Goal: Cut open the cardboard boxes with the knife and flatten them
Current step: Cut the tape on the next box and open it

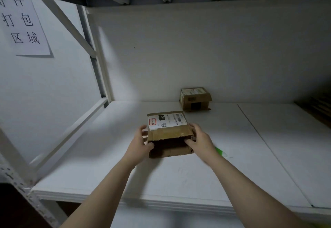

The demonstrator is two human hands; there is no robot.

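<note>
Left hand [143, 138] and right hand [199, 138] clasp the near box [168, 133]; another box [195, 99] stands behind, a green thing [219, 150] beside the right wrist.

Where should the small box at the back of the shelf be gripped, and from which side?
Grip the back box by its left and right walls, from the front: it sits near the rear wall, sides free. The left hand and right hand hold the near box.
</note>
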